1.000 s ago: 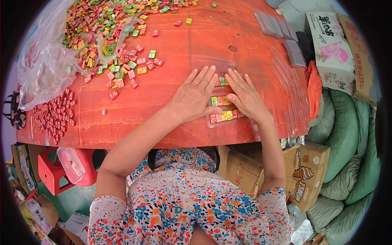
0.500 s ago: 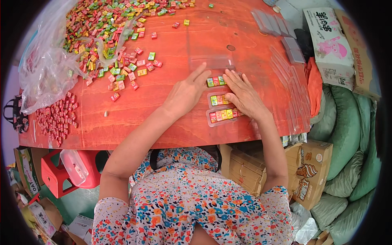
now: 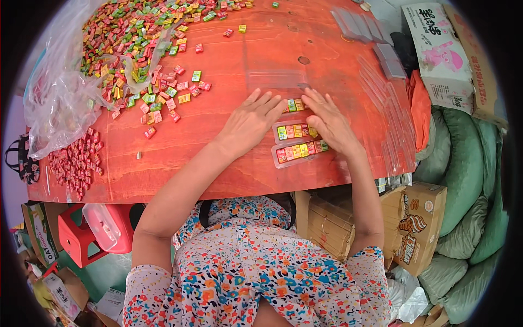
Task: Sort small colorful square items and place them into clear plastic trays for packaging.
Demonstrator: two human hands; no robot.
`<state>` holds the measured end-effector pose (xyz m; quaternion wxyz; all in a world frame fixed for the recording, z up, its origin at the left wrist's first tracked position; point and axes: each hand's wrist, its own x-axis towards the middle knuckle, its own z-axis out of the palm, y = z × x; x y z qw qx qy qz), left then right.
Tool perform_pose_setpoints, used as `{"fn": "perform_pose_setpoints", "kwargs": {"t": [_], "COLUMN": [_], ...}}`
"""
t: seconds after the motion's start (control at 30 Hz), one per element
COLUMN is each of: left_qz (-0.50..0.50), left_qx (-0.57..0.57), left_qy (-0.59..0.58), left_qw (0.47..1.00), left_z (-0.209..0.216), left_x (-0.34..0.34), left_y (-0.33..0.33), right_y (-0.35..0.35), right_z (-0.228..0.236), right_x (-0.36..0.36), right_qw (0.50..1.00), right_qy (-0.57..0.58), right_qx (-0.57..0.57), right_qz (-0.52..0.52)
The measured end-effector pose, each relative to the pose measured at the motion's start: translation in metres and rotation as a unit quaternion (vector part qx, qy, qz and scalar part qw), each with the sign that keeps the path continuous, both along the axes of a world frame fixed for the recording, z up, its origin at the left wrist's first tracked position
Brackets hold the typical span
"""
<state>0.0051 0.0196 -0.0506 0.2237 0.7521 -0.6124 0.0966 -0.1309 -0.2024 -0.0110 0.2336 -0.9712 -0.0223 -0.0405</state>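
Observation:
Three clear plastic trays holding rows of small coloured boxes lie one behind another in front of me. My left hand (image 3: 252, 123) rests open at the left end of the far row of boxes (image 3: 295, 105), fingers stretched and covering part of it. At the right end of that row is my right hand (image 3: 333, 125), also open, its thumb over the right end of the middle row of boxes (image 3: 293, 131). The near tray (image 3: 277, 158) shows its row of red, yellow and green boxes (image 3: 299, 152) almost fully. Beyond the hands lies a transparent plastic tray or lid (image 3: 272, 79).
A large heap of small coloured boxes (image 3: 117, 65) and a clear plastic bag (image 3: 62, 103) cover the table's far left. Red boxes (image 3: 76, 161) are piled nearer. Clear plastic pieces (image 3: 384, 114) line the right side of the red table (image 3: 180, 155). Cartons (image 3: 422, 229) stand below.
My left hand has shifted slightly left and down. My right hand has moved a little right, uncovering more of the middle and near rows.

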Motion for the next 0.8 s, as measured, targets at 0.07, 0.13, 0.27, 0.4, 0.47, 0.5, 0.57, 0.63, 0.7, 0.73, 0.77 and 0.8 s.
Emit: {"fn": "perform_pose_setpoints", "kwargs": {"t": [0.07, 0.13, 0.27, 0.4, 0.47, 0.5, 0.57, 0.63, 0.7, 0.73, 0.77, 0.8], "left_qz": [0.002, 0.003, -0.003, -0.012, -0.01, -0.003, 0.007, 0.005, 0.001, 0.004, 0.003, -0.002], "left_qx": [0.011, -0.007, 0.032, 0.061, 0.06, 0.046, 0.033, 0.076, 0.052, 0.042, 0.036, 0.034], "left_qy": [-0.017, 0.007, 0.038, 0.058, 0.065, 0.057, 0.047, 0.051, 0.048, 0.048, 0.037, 0.052], "left_qw": [1.0, 1.0, 0.999, 0.996, 0.996, 0.997, 0.998, 0.996, 0.997, 0.998, 0.999, 0.998], "left_z": [0.0, 0.0, 0.008, 0.003, 0.003, 0.004, 0.005, 0.008, 0.007, 0.005, 0.002, 0.004], "left_x": [-0.003, -0.006, -0.009, -0.007, -0.008, -0.008, -0.009, -0.013, -0.017, -0.018, -0.018, -0.02], "left_y": [0.0, -0.003, -0.002, 0.0, 0.002, 0.003, 0.006, 0.01, 0.009, 0.01, 0.01, 0.01], "right_y": [-0.009, -0.014, -0.017, -0.015, -0.012, -0.011, -0.007, 0.0, 0.003, 0.006, 0.009, 0.01], "right_z": [0.0, 0.0, -0.008, -0.008, -0.008, -0.008, -0.009, -0.009, -0.003, 0.0, 0.004, 0.011], "right_x": [-0.005, -0.01, -0.018, -0.019, -0.02, -0.019, -0.018, -0.017, -0.021, -0.021, -0.019, -0.018], "right_qw": [1.0, 0.997, 0.998, 0.997, 0.997, 0.997, 0.997, 0.997, 0.993, 0.988, 0.986, 0.983], "right_qy": [-0.012, -0.021, 0.0, 0.002, 0.006, 0.004, 0.0, -0.01, -0.019, -0.028, -0.023, -0.017], "right_qx": [0.011, 0.021, -0.023, -0.046, -0.047, -0.053, -0.058, -0.07, -0.109, -0.147, -0.159, -0.172], "right_qz": [-0.026, -0.064, -0.066, -0.059, -0.057, -0.056, -0.051, -0.033, -0.029, -0.033, -0.042, -0.056]}}
